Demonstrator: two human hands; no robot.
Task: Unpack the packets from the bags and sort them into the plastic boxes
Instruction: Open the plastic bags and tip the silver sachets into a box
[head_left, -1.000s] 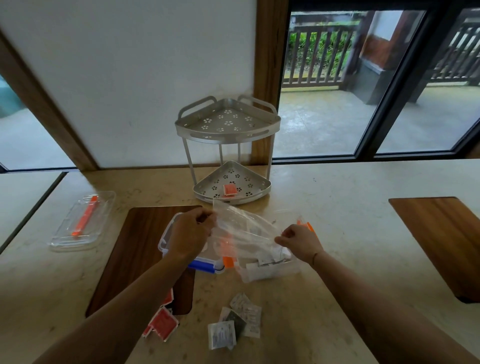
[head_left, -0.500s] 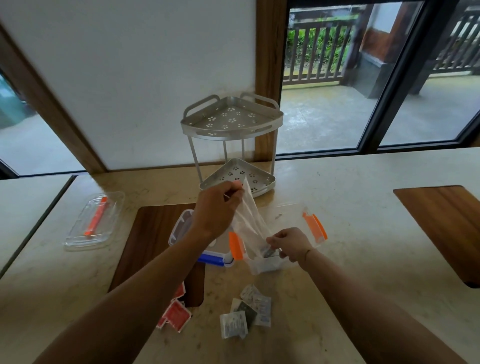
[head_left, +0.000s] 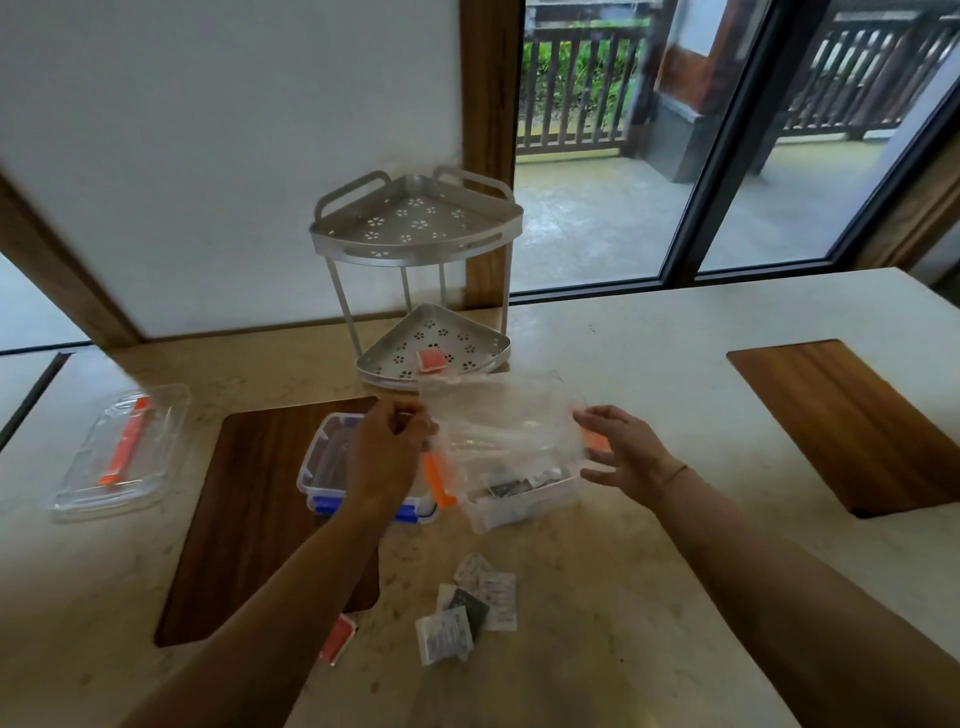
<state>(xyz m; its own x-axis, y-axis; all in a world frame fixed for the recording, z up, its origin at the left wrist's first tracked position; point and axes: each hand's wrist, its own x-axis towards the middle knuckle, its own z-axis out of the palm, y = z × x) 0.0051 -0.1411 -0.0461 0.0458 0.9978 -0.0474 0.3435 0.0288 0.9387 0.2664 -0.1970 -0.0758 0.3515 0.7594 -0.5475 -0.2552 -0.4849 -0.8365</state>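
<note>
Crinkly clear plastic bag (head_left: 501, 415) between both hands, above clear rectangular box (head_left: 519, 501).

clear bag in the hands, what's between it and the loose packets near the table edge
In the head view, the orange-clipped plastic box sits under the clear bag; then bare tabletop down to the loose packets.

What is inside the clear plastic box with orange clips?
Inside the clear plastic box with orange clips, a few white and dark packets show. The clear plastic bag held above blurs the rest.
</note>
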